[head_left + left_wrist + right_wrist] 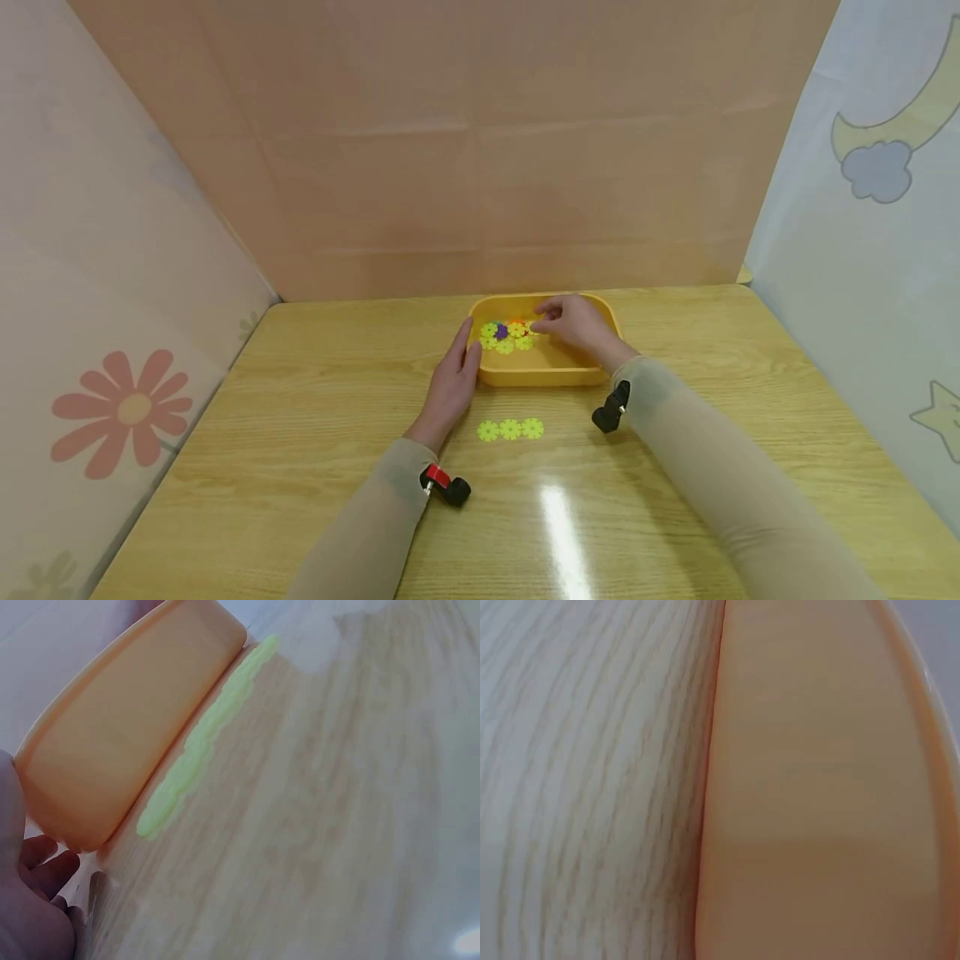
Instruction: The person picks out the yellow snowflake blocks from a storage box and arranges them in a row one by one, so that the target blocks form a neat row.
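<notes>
A yellow plastic tray [543, 377] sits on the wooden table, holding several small flower-shaped snowflake discs, mostly yellow-green [505, 347], with a purple disc [502, 332] and some orange-red among them. At the tray's left wall, my left hand [452, 385] holds the side; its curled fingertips [56, 871] show at the tray's lower corner in the left wrist view. My right hand [576, 323] reaches over the right wall into the tray, thumb and finger pinching a pale yellow-green disc beside the pile. In front of the tray lies a row of three yellow-green discs [511, 429], edge to edge.
The wooden table [337, 367] runs back to a plain pinkish-brown screen [480, 167]. Printed side panels stand left [75, 250] and right [862, 275]. Only the table surface and the tray's outer wall [817, 787] fill the right wrist view.
</notes>
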Demonstrator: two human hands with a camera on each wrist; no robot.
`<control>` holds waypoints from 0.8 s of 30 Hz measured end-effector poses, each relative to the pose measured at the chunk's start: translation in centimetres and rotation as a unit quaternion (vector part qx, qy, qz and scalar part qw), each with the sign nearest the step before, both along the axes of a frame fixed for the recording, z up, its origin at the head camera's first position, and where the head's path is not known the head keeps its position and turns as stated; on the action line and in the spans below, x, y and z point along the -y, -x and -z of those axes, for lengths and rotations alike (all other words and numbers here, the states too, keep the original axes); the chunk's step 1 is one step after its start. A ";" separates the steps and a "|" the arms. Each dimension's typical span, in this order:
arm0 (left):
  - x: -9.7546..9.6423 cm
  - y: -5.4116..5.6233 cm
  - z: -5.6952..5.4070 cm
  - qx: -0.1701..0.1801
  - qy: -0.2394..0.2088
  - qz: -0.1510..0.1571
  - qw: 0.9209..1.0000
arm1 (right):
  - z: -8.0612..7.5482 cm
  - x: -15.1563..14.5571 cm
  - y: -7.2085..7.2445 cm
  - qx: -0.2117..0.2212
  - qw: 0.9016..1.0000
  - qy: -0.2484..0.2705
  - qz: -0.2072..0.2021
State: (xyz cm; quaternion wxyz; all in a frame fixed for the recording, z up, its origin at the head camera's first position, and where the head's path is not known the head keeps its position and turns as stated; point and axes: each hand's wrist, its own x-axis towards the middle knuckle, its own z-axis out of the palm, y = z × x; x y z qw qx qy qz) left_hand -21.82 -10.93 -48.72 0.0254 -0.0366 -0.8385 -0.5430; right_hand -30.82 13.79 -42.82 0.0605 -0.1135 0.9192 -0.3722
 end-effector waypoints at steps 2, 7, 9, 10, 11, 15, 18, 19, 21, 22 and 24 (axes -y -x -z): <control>0.0 0.0 0.0 -0.002 0.000 0.002 1.000 | 0.1 0.0 0.1 0.000 1.000 0.001 -0.002; 0.1 0.1 0.2 -0.005 -0.004 0.005 1.000 | 0.6 -0.1 0.4 0.010 1.000 0.002 -0.009; 0.2 0.1 0.1 -0.006 -0.004 0.005 1.000 | 0.7 -0.1 0.6 0.012 1.000 -0.003 -0.014; 0.2 0.1 0.1 -0.007 -0.003 0.006 1.000 | 0.8 -0.1 0.7 0.012 1.000 -0.005 -0.019; 0.2 0.1 0.1 -0.007 -0.004 0.007 1.000 | 0.9 -0.1 0.8 0.011 1.000 -0.009 -0.023; 0.2 0.1 0.1 -0.005 0.001 0.004 1.000 | 1.2 -0.1 1.1 0.009 0.999 -0.017 -0.040; 0.2 0.2 0.1 -0.001 0.001 0.001 1.000 | 1.5 0.0 1.3 0.011 0.999 -0.018 -0.044; 0.1 0.2 0.1 0.000 0.000 0.000 1.000 | 1.6 0.0 1.4 0.010 0.999 -0.020 -0.045; 0.1 0.2 0.2 0.000 -0.002 0.000 1.000 | 1.8 0.0 1.5 0.010 0.999 -0.022 -0.046; 0.1 0.2 0.2 0.000 -0.003 0.001 1.000 | 1.8 0.0 1.5 0.010 0.999 -0.023 -0.045; 0.1 0.2 0.3 0.000 -0.004 0.001 1.000 | 1.9 0.0 1.5 0.009 0.999 -0.026 -0.046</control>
